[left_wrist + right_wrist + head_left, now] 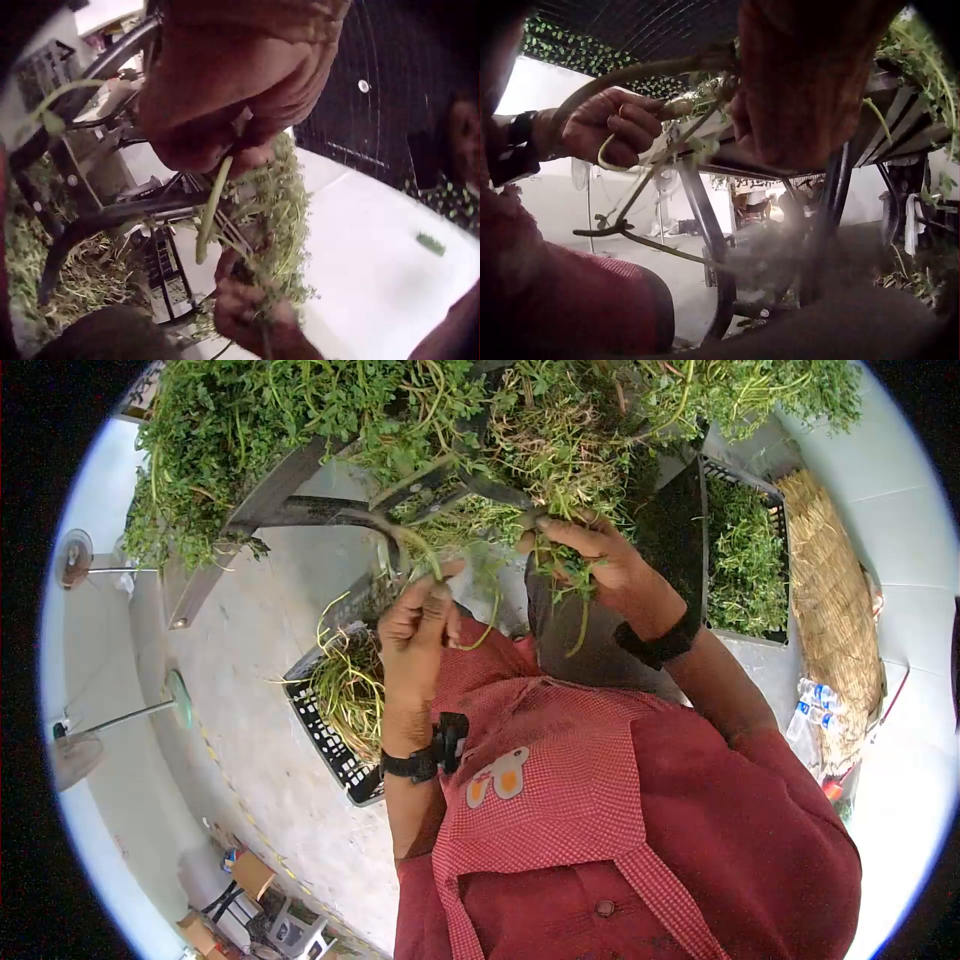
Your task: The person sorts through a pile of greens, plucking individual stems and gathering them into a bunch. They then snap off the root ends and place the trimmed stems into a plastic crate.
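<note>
In the head view my left hand (413, 628) is raised in front of the apron, its thumb and fingers pinching a green stem (427, 552). The same stem (214, 210) hangs down past the fingertips in the left wrist view. To the right, my right hand (622, 572) grips a few leafy sprigs (567, 567), whose stems dangle below the fingers. Seen from the right wrist, long thin stems (654, 180) trail down between the two hands. The right palm is hidden from every view.
Heaped leafy greens (270, 430) cover the table ahead, above curved black metal legs (335, 510). A black crate (322, 745) of loose stems stands lower left, another crate (707, 550) of greens at right. Beyond that stands a rolled straw mat (825, 600).
</note>
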`<action>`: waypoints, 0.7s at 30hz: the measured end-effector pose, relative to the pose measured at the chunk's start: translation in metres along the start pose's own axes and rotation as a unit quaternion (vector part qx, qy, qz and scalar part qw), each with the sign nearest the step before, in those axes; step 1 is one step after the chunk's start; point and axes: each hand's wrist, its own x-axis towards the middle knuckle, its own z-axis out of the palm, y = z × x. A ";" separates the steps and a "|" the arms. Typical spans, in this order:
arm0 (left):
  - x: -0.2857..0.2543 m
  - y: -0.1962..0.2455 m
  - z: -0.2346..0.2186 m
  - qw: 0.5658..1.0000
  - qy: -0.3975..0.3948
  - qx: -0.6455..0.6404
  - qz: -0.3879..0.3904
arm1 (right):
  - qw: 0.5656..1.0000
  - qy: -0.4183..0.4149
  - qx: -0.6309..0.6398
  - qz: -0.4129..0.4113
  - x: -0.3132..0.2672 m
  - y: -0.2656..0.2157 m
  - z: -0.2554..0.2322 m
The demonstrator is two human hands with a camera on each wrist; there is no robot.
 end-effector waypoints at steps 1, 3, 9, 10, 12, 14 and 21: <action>-0.001 -0.001 0.005 1.000 0.000 0.000 0.001 | 1.000 -0.014 -0.004 -0.023 0.004 0.000 0.001; -0.003 -0.002 0.011 0.997 -0.014 0.071 -0.030 | 0.893 -0.062 -0.254 -0.367 0.014 0.000 0.004; -0.003 -0.012 0.021 0.979 -0.095 0.153 0.091 | 0.990 -0.090 -0.104 -0.028 0.012 0.007 0.004; -0.004 -0.014 0.022 0.979 -0.101 0.166 0.069 | 0.990 -0.089 -0.103 -0.027 0.012 0.010 0.000; -0.007 -0.018 0.023 0.977 -0.106 0.178 0.043 | 0.983 -0.113 -0.137 0.034 0.010 -0.006 0.009; -0.008 -0.021 0.025 0.974 -0.084 0.203 0.047 | 0.979 -0.132 -0.156 -0.020 0.010 -0.002 0.010; -0.008 -0.022 0.033 0.957 -0.086 0.273 0.052 | 0.934 -0.069 -0.259 -0.236 0.013 0.003 0.025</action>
